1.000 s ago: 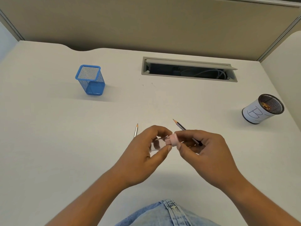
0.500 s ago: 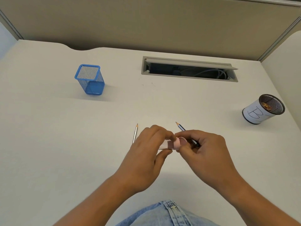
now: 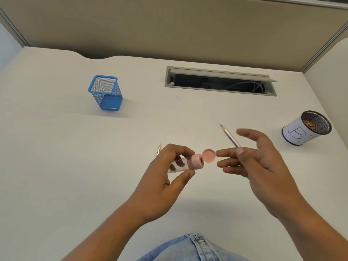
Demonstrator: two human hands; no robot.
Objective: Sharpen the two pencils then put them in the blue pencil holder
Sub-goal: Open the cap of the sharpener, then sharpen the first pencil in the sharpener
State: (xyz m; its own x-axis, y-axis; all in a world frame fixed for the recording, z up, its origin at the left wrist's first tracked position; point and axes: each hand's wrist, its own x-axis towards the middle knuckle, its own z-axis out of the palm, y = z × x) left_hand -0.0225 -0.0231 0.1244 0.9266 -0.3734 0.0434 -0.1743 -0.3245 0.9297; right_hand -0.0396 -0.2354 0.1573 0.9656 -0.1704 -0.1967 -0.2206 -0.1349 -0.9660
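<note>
Two pencils are in sight. One pencil [image 3: 230, 136] is in the right hand [image 3: 263, 162], pinched between thumb and finger near its lower end, with its sharp tip pointing up and to the left; the other fingers [image 3: 246, 133] of that hand are spread loose and a little blurred. The second pencil [image 3: 158, 149] lies on the white tabletop [image 3: 66, 157] just behind the left hand, so that only its pointed end shows.

The left hand [image 3: 165, 178] grips a sharpener [image 3: 186, 162], a clear tube with a pink end, held on its side between the thumb below and the fingers above. Its round pink lid [image 3: 208, 155] stands flipped open at the end that faces the right hand, and dark shavings show through the clear tube. The lid sits close to the right hand's fingertips; I cannot tell whether they touch.

The blue pencil holder [image 3: 105, 92], a square mesh cup, stands upright on the far left of the tabletop, well apart from both hands. On the far right stands a round black mesh cup [image 3: 305, 129] wrapped in white paper marked with a letter B, with brownish scraps inside. Between them at the back is a grey cable slot [image 3: 220, 81] with its flap raised. Blue denim [image 3: 192, 247] shows at the bottom edge.
</note>
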